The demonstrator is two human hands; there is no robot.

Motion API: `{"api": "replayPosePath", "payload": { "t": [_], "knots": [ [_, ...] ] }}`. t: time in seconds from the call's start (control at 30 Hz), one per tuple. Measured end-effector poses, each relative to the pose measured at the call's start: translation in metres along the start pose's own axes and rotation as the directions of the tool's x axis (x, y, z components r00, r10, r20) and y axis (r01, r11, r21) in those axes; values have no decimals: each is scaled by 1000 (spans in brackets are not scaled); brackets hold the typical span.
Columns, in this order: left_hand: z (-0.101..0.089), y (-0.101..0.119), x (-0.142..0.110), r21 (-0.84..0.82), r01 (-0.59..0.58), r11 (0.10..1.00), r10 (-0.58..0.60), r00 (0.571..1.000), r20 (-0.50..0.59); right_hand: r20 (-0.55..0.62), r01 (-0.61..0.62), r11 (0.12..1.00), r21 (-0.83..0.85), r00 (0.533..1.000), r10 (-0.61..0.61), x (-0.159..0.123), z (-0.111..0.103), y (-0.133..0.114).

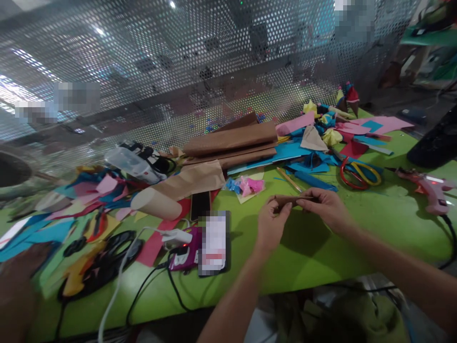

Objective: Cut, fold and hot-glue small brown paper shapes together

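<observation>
Between my two hands is a small strip of brown paper (293, 200), held just above the green table. My left hand (273, 216) pinches its left end between thumb and fingers. At the other end, my right hand (323, 207) grips the strip with thumb and fingertips. Part of the paper is hidden behind my fingers. Just beyond my hands lie a pencil (289, 179) and a small clear bag with pink and blue pieces (246, 186). Scissors with red and yellow handles (360, 173) rest beyond my right hand.
A pink glue gun (433, 188) stands at right, its cord hanging off the edge. Left of my hands are a phone (214, 243), a purple power strip (185, 255), cables and a yellow glue gun (80, 269). Brown paper rolls (232, 138) lie before a perforated metal screen (178, 71).
</observation>
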State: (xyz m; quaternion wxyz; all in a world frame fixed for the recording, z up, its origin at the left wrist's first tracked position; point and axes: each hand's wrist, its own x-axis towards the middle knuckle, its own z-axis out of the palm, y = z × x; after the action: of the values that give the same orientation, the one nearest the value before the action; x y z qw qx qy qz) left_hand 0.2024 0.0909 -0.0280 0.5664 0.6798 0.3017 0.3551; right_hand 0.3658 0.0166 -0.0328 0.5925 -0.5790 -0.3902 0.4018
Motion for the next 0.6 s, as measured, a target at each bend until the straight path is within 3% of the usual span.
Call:
{"api": "replayPosePath", "payload": {
  "t": [0.2,0.4,0.6],
  "knots": [
    [0,-6,0,-79,86,993,-89,995,-41,-7,17,998,-57,1000,-18,-2,-2,-2],
    [3,-7,2,-137,48,989,-55,997,-45,21,39,996,-84,999,-37,-2,1,-4],
    [4,-6,1,-194,112,975,-131,987,-90,61,31,998,-49,998,-28,-2,1,-3]
  ]
}}
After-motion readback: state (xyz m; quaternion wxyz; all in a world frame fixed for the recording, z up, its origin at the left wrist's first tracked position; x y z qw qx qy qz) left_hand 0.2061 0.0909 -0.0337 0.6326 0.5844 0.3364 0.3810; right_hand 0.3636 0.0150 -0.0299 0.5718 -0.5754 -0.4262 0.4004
